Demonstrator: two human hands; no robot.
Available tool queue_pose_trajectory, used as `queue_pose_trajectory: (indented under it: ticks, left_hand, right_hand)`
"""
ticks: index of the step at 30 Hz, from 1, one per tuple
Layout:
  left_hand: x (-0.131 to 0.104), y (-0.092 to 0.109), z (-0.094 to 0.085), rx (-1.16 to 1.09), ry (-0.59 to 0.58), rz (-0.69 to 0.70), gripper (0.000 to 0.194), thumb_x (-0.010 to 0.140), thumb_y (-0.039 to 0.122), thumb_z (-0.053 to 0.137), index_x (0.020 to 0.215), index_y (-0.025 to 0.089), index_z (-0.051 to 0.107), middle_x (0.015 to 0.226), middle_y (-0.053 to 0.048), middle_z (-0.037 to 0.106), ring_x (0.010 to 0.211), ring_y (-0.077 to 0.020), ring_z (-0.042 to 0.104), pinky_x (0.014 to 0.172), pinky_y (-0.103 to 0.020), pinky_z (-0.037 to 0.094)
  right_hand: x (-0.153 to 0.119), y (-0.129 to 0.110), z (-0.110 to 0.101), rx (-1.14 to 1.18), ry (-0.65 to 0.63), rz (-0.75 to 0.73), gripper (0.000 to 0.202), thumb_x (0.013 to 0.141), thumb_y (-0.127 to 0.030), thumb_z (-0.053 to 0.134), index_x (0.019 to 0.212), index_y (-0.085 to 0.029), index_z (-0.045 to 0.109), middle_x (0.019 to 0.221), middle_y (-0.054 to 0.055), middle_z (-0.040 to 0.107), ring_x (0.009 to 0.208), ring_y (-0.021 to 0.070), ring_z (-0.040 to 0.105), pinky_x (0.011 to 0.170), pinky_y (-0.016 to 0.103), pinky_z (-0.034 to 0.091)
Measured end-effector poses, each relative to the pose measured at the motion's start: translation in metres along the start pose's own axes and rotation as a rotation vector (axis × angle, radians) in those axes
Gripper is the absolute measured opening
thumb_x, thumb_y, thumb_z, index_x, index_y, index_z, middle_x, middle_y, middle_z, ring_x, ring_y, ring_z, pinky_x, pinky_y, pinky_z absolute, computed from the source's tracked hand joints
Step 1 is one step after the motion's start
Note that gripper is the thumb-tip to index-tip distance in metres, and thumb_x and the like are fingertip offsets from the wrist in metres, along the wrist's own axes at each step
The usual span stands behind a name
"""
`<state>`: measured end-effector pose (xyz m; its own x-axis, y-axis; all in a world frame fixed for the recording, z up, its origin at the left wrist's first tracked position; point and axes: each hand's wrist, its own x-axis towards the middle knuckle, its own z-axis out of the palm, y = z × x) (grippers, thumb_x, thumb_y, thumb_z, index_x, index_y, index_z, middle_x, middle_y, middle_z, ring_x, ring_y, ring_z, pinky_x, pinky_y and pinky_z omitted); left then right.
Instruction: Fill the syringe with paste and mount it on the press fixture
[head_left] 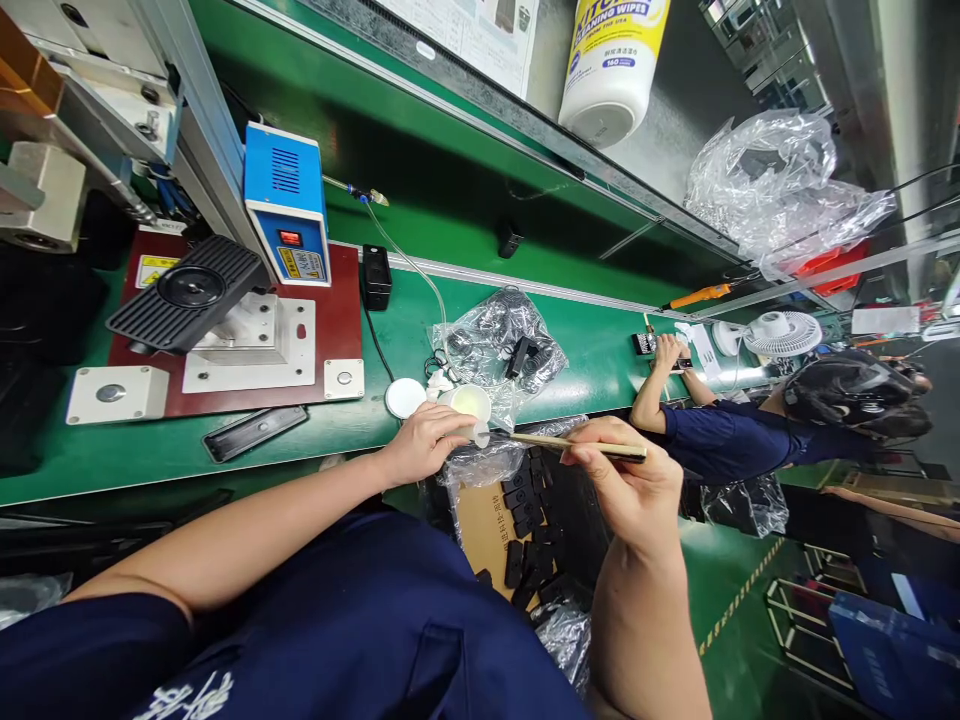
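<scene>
Pinches white piece (481, 436) in left hand's (421, 442) closed fingertips, at cup's (472, 402) 5 o'clock; looks light, bendable, best held by rim. Grips stick (551, 441) in right hand (636, 485), tip towards 9 o'clock; seems stiff.

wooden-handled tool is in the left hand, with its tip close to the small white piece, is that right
Not quite: the head view shows the wooden-handled tool in the right hand, not the left hand. Its tip is indeed close to the small white piece.
</scene>
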<state>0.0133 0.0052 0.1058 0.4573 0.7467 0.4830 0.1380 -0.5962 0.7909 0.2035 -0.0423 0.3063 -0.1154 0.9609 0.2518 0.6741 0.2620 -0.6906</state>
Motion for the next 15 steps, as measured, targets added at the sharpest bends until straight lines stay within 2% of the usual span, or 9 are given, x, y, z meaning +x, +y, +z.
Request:
queue_pose_trajectory:
  ticks: [3, 6, 15]
  left_hand:
    - [0.001, 0.0, 0.0, -0.019, -0.042, 0.006, 0.024, 0.095, 0.025, 0.049, 0.109, 0.016, 0.065, 0.093, -0.008, 0.074, 0.087, -0.022, 0.069, 0.074, -0.035, 0.049]
    - [0.002, 0.002, -0.001, -0.007, -0.043, 0.013, 0.024, 0.095, 0.025, 0.048, 0.109, 0.016, 0.065, 0.094, -0.008, 0.074, 0.089, -0.0228, 0.068, 0.075, -0.036, 0.048]
    - [-0.003, 0.0, -0.002, 0.032, -0.038, -0.055, 0.023, 0.094, 0.023, 0.05, 0.109, 0.016, 0.065, 0.093, -0.008, 0.073, 0.087, -0.0227, 0.067, 0.077, -0.036, 0.048]
  right_hand:
    - [0.003, -0.001, 0.001, -0.02, -0.084, -0.05, 0.013, 0.084, -0.014, 0.064, 0.085, -0.026, 0.069, 0.076, 0.002, 0.068, 0.069, 0.0183, 0.064, 0.061, 0.033, 0.05]
    - [0.005, -0.006, 0.002, -0.032, -0.106, -0.07, 0.014, 0.083, -0.014, 0.064, 0.086, -0.027, 0.069, 0.075, 0.001, 0.069, 0.068, 0.0182, 0.065, 0.06, 0.032, 0.05]
    - [0.001, -0.018, -0.004, -0.033, 0.057, -0.044, 0.01, 0.084, -0.013, 0.062, 0.081, -0.021, 0.066, 0.071, 0.001, 0.065, 0.066, 0.017, 0.062, 0.061, 0.032, 0.048]
